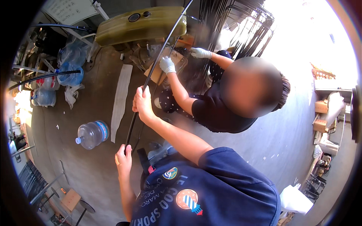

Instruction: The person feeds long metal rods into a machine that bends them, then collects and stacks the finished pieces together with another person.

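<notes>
A long thin black rod [157,60] slants from low centre up past the top edge. My right hand [143,104] is closed around it at mid-length, and my left hand [123,160] grips it near its lower end. A tan strip shows on the left hand. Beyond the rod, a co-worker in dark clothes and striped gloves sits low. The co-worker's one gloved hand [167,65] is near a cardboard box [176,60]; the other gloved hand [201,53] reaches toward blurred parts beside a rack of black rods.
An olive tank [141,26] stands at the top. An empty-looking water jug [92,135] lies on the floor beside a pale flat strip [121,101]. More blue jugs [70,73] stack at the left. Bundled black wire frames [241,28] stand at upper right. A small wooden-seated stool [71,199] is lower left.
</notes>
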`<state>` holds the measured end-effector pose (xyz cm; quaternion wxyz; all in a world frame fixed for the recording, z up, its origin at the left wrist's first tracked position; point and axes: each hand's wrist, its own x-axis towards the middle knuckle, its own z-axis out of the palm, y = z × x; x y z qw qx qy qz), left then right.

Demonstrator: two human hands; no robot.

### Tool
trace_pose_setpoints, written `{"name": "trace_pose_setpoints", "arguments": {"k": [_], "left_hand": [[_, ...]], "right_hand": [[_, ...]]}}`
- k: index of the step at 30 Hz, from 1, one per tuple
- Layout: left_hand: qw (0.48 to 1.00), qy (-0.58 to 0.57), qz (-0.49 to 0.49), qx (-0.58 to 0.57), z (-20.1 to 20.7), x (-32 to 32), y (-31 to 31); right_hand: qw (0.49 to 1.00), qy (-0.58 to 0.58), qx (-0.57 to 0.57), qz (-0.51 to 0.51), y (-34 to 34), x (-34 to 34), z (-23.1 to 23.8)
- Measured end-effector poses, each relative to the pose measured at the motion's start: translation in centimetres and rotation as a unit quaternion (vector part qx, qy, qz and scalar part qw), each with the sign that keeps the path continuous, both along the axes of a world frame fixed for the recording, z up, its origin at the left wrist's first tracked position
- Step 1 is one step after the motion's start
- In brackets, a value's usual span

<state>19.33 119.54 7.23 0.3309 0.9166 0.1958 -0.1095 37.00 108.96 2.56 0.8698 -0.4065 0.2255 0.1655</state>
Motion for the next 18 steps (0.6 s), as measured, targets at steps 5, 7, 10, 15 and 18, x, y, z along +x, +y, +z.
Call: {"name": "trace_pose_setpoints", "arguments": {"k": [5, 7, 10, 15, 18], "left_hand": [[0.997, -0.060, 0.052, -0.019, -0.9, -2.1, 1.5], [0.997, -0.065, 0.047, -0.004, -0.3, -3.2, 2.2], [0.990, -0.115, 0.051, 0.060, 1.9, -5.4, 2.9], [0.946, -0.188, 0.092, 0.250, 7.2, -9.8, 5.3], [0.894, -0.166, 0.115, 0.400, 9.5, -15.5, 10.1]], "right_hand": [[0.998, -0.059, 0.037, 0.007, 1.3, -1.2, 2.3], [0.996, -0.065, 0.053, 0.021, 1.1, -2.3, 4.3], [0.990, -0.086, 0.096, 0.060, 1.5, -4.3, 6.7], [0.942, -0.157, 0.186, 0.230, 2.8, -7.1, 10.5], [0.890, -0.172, 0.254, 0.338, 4.8, -9.0, 13.8]]}}
